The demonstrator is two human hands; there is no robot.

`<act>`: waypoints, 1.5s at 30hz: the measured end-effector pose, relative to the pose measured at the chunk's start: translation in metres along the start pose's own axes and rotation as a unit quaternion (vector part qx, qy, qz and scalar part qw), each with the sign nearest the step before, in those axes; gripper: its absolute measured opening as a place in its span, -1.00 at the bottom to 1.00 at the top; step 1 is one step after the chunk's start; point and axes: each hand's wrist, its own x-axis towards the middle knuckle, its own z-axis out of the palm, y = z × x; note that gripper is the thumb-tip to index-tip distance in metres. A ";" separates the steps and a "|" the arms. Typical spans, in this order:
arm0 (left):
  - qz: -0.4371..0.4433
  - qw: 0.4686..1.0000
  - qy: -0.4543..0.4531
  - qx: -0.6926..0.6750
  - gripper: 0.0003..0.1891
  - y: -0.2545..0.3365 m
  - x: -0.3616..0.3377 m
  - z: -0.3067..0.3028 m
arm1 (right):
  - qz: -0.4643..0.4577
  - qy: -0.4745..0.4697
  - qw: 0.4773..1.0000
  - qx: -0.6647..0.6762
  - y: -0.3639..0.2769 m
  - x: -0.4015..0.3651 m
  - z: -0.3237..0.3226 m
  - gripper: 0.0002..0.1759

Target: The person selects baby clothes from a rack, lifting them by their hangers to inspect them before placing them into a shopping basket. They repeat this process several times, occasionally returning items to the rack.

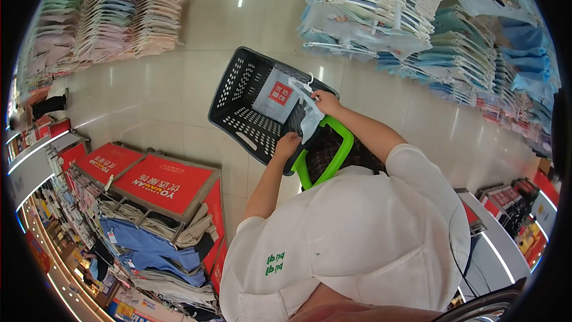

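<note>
A light blue children's garment (311, 123) hangs from a white hanger (302, 85) in front of my body. My right hand (325, 102) is closed at the hanger end, gripping the garment by its upper part. With closed fingers, my left hand (288, 145) pinches the lower edge of the same garment. Just beyond and beneath both hands is a dark grey shopping basket (241, 71) with perforated walls. A grey panel with a red label (280, 93) shows inside the basket. The basket's bright green handle (339, 154) rises close to my waist.
Racks of hanging clothes (110, 15) stand at the far left, and more blue and white garments (381, 15) hang at the far right. Red signs (164, 182) top a rack of trousers (155, 247) at near left. Shiny floor tiles (208, 18) run between them.
</note>
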 end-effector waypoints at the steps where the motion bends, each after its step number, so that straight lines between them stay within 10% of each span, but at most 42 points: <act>1: 0.000 1.000 -0.002 0.001 -0.62 -0.002 0.001 0.001 | 0.002 0.000 1.000 0.001 0.003 0.001 0.002 -0.68; 18: 0.055 0.998 0.033 -0.016 -0.57 0.068 0.018 -0.015 | -0.086 -0.105 0.990 -0.020 0.017 -0.025 -0.047 -0.65; 24: 0.015 0.996 0.029 -0.086 -0.58 0.096 0.025 0.021 | -0.169 0.170 0.961 0.135 0.000 -0.078 -0.178 -0.72; 28: 0.029 0.996 0.016 -0.080 -0.59 0.121 0.027 0.044 | -0.306 0.432 0.844 -0.084 -0.037 -0.120 -0.283 -0.68; 38: 0.017 0.995 0.091 -0.032 -0.60 0.224 -0.052 0.047 | -0.383 0.391 0.803 -0.235 -0.033 -0.095 -0.338 -0.64; 45: 0.019 0.969 0.236 -0.063 -0.56 0.181 -0.090 0.066 | -0.396 0.384 0.795 -0.254 -0.038 -0.091 -0.346 -0.74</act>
